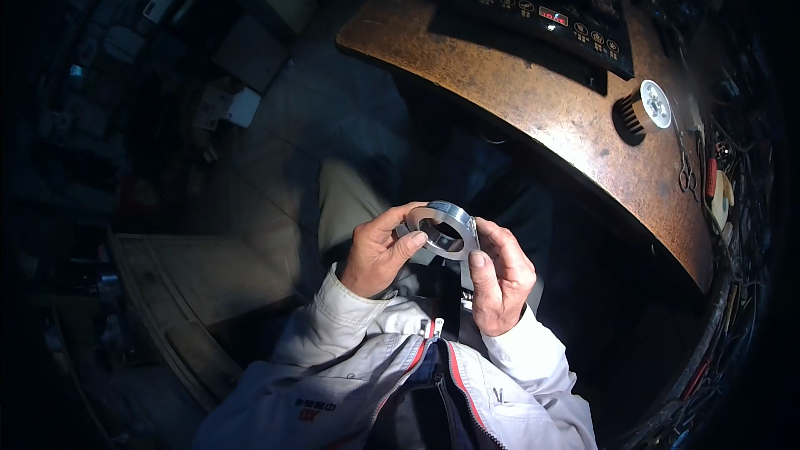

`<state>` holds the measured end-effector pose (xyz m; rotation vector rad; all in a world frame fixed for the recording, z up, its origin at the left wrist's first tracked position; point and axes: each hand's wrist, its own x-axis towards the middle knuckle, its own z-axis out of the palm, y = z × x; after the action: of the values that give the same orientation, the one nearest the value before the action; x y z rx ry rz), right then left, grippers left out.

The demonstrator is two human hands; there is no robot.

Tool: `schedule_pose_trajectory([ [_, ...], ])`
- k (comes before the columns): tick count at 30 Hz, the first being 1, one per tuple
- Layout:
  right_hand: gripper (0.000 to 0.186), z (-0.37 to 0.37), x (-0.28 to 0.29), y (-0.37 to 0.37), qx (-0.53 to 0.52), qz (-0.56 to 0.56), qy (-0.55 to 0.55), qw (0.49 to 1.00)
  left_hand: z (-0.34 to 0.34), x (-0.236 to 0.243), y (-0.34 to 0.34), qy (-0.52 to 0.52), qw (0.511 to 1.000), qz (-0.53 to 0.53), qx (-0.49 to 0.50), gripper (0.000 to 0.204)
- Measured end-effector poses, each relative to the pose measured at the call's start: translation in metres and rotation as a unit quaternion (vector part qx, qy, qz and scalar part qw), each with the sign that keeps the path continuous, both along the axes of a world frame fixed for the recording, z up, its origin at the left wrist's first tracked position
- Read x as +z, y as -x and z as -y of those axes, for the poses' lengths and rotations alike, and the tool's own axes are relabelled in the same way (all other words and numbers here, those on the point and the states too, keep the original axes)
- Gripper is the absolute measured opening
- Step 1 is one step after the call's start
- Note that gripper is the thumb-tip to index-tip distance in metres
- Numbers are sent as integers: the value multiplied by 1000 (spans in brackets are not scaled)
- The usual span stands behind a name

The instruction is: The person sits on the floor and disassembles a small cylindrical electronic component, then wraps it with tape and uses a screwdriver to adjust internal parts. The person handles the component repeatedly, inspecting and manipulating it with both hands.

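While both hands are busy with a shiny silver, ring-shaped roll of what looks like metallic tape (452,214), my read is that the job is at an early point. Done, as far as I can tell: a flat silver strip (467,273) looks to be off the roll, running down from its right side. Left: strip seems attached at the roll end, so parting it looks undone. No cut piece visible. Lower end of the strip is hard to make out, so can't call its length.

Grip: bare left hand (375,252) has the roll's left side, thumb on the near face by the hole, fingers round the outer rim. Bare right hand (503,277) is closed to a pinch on the right side, where the strip comes off. Can't tell if that thumb presses strip, roll or both. Neither hand is wide open.

Location: roll is in the air in front of a light grey jacket with red zip trim (346,387), outside the near edge of a worn brown wooden table (567,137). On that table: black flat-panel cooktop (575,42) along the far edge, round white-topped lamp-like cylinder with dark fins (655,103) nearer the right edge, dark-handled scissors (687,179) beyond it toward the lower right corner. Neither hand touches those.
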<state>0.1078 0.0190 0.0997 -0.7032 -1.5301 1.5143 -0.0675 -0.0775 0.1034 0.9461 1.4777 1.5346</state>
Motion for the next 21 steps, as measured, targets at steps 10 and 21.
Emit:
schedule_pose_trajectory([
  [10, 42, -1, 4, 0, 8, 4, -17, 1000, 2, -14, 2, -4, 997, 79, -18, 41],
  [21, 45, -2, -11, -6, 4, 17, 58, 998, 4, -4, -4, -1, 1000, 8, 13, 49],
])
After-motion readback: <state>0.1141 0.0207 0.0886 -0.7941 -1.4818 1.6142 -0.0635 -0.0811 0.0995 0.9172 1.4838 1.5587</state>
